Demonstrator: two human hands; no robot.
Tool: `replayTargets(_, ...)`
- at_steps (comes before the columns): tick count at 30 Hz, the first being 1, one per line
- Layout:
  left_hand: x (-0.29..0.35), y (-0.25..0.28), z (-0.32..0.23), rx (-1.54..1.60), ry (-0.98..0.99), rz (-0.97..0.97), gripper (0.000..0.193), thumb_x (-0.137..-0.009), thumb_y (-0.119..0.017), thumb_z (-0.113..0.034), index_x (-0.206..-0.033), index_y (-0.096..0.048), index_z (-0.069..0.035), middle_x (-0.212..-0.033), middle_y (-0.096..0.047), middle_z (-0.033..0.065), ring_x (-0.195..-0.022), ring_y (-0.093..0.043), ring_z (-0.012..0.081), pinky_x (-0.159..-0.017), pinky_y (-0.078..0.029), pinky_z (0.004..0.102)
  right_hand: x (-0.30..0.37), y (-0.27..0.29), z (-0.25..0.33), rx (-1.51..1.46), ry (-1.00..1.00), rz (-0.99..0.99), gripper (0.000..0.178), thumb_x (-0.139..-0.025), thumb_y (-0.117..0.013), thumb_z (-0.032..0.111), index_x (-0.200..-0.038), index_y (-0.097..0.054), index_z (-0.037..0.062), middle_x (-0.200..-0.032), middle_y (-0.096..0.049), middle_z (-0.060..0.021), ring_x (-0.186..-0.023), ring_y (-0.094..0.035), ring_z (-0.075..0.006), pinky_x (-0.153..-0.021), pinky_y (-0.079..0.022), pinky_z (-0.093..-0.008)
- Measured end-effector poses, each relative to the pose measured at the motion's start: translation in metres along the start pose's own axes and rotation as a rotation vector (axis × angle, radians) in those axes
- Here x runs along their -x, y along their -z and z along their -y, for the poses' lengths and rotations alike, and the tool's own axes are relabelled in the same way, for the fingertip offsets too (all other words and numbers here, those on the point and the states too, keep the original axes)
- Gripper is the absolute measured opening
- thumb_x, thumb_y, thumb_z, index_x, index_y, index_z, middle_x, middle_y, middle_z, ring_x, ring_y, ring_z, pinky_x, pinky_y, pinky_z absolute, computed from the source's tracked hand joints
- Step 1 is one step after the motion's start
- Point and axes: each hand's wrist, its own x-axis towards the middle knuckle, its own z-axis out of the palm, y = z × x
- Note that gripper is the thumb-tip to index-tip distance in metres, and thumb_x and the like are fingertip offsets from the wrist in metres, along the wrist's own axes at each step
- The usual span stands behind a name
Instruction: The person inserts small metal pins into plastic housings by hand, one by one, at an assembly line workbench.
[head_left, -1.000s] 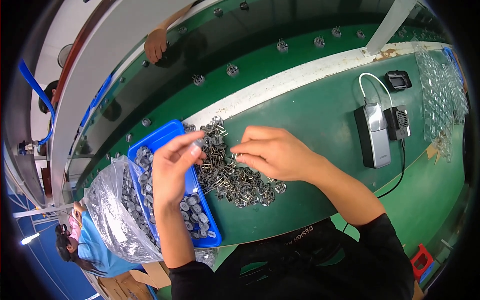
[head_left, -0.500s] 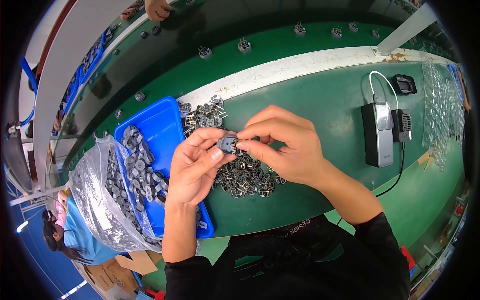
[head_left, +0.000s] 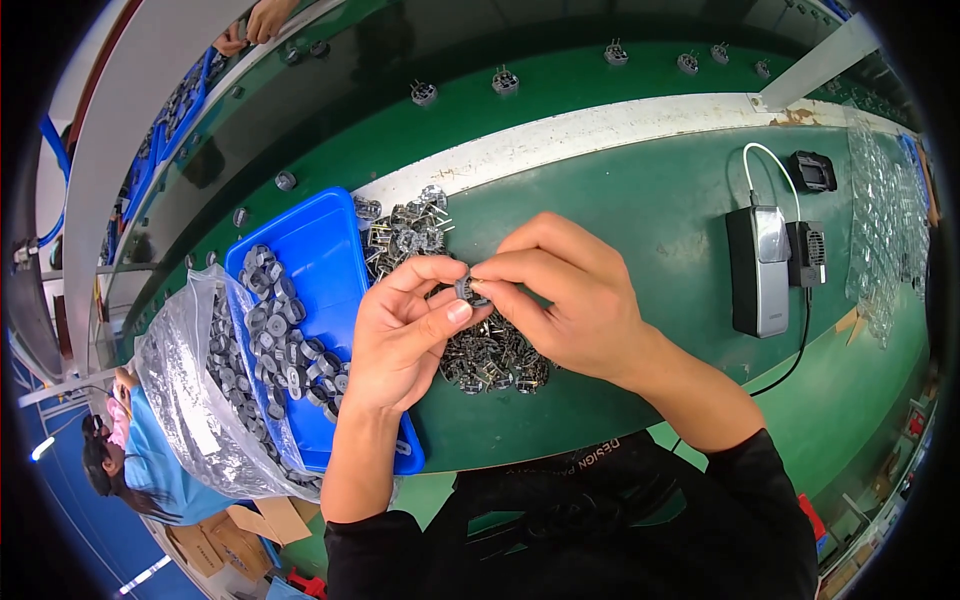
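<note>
A small round grey plastic housing (head_left: pixel 465 289) is pinched between the thumb and fingers of my left hand (head_left: pixel 400 330). My right hand (head_left: pixel 570 300) meets it from the right, thumb and forefinger closed on a small part with metal contacts (head_left: pixel 476 287) against the housing. Fingertips cover most of both pieces. Below and behind my hands lies a pile of dark inserts with metal pins (head_left: pixel 490 362). Another heap of pinned inserts (head_left: pixel 410 230) sits beside the blue tray (head_left: pixel 330 245). Inside that tray and its clear plastic bag (head_left: pixel 180 380) are many grey housings (head_left: pixel 285 340).
Beyond a white rail (head_left: pixel 570 128), a green conveyor belt (head_left: pixel 550 88) carries spaced-out round parts (head_left: pixel 505 81). A black and silver device (head_left: pixel 757 270) with a white cable stands on the right. Another person's hand (head_left: pixel 268 18) shows at the upper left, and a seated person (head_left: pixel 165 450) lower left.
The housing has turned from face-up to nearly edge-on, and my right fingertips have closed in over it. Parts on the belt have shifted right. The other person's hand has moved left.
</note>
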Motion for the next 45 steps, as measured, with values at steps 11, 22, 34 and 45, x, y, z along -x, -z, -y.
replayTargets(11,-0.091,0.031,-0.064,-0.969,-0.308,-0.333,0.021,-0.085,-0.069,0.000,-0.105,-0.068,0.005,-0.092,-0.069,0.0095,-0.084,-0.068,0.0161,-0.077,-0.053,0.0265,-0.012,0.037,-0.022,0.107,-0.201,0.681,0.017,-0.082,-0.068,0.016,-0.094,-0.068,0.0042,-0.085,-0.066,-0.0068,-0.078,-0.065,-0.0250,-0.066,-0.050,-0.0379)
replayTargets(22,-0.177,0.088,-0.081,-1.225,-0.174,-0.566,0.022,-0.082,-0.073,-0.017,-0.097,-0.074,-0.002,-0.084,-0.072,0.0114,-0.072,-0.066,0.0186,-0.070,-0.050,0.0315,-0.001,0.042,-0.021,0.151,-0.284,0.930,0.020,-0.076,-0.060,0.006,-0.095,-0.069,0.0048,-0.089,-0.065,-0.0102,-0.085,-0.064,-0.0314,-0.073,-0.050,-0.0429)
replayTargets(34,-0.130,0.153,-0.123,-1.744,-0.197,-0.567,0.040,-0.074,-0.077,-0.018,-0.111,-0.072,-0.003,-0.101,-0.071,0.0176,-0.094,-0.069,0.0294,-0.085,-0.052,0.0377,-0.003,0.040,-0.023,0.187,-0.314,0.840,0.017,-0.076,-0.056,0.000,-0.087,-0.068,0.0053,-0.092,-0.059,-0.0108,-0.082,-0.063,-0.0318,-0.074,-0.050,-0.0425)
replayTargets(45,-0.091,0.071,-0.102,-0.806,-0.338,-0.429,0.029,-0.088,-0.067,-0.009,-0.111,-0.067,0.009,-0.105,-0.069,0.0158,-0.092,-0.069,0.0247,-0.086,-0.057,0.0328,-0.012,0.047,-0.023,0.225,-0.280,0.923,0.007,-0.075,-0.068,0.009,-0.082,-0.068,0.0107,-0.089,-0.056,-0.0058,-0.083,-0.062,-0.0262,-0.069,-0.049,-0.0407)
